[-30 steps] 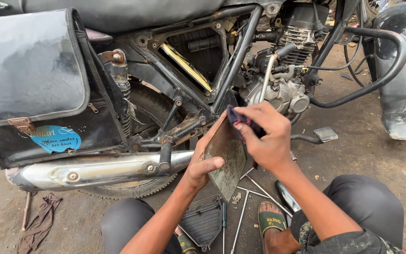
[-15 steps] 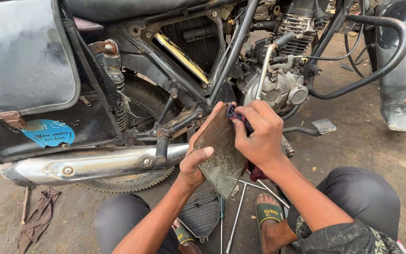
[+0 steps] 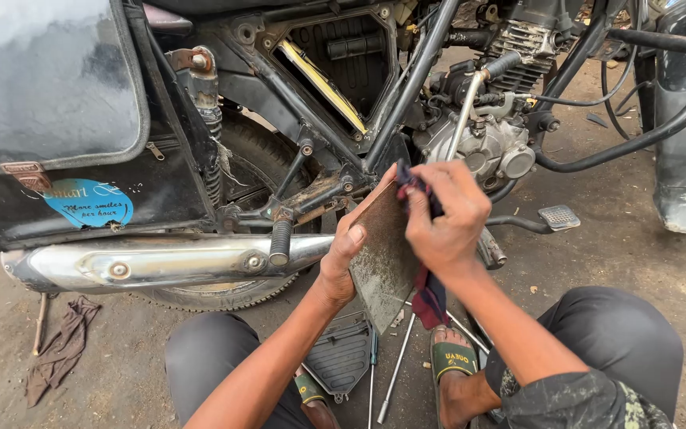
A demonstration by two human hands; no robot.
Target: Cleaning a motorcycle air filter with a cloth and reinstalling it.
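Observation:
My left hand [image 3: 341, 258] grips the left edge of a flat, dirty brown filter panel [image 3: 384, 256], holding it upright in front of a motorcycle. My right hand [image 3: 446, 218] is closed on a dark red and blue rag [image 3: 430, 295] and presses it against the panel's upper right face. The rag's tail hangs down below my wrist. Both hands are at the centre of the view, just in front of the motorcycle's engine [image 3: 482, 147] and open side frame [image 3: 335, 75].
A chrome exhaust pipe [image 3: 160, 262] runs left, under a black saddlebag [image 3: 49, 119]. A black plastic side cover [image 3: 341, 357] and long metal rods [image 3: 397, 367] lie on the ground between my knees. A brown rag [image 3: 61, 349] lies at the left. A foot brake pedal [image 3: 559, 217] sticks out right.
My right hand with the rag has slid up and down over the panel's face. The panel has stayed upright in my left hand, and the view has shifted slightly.

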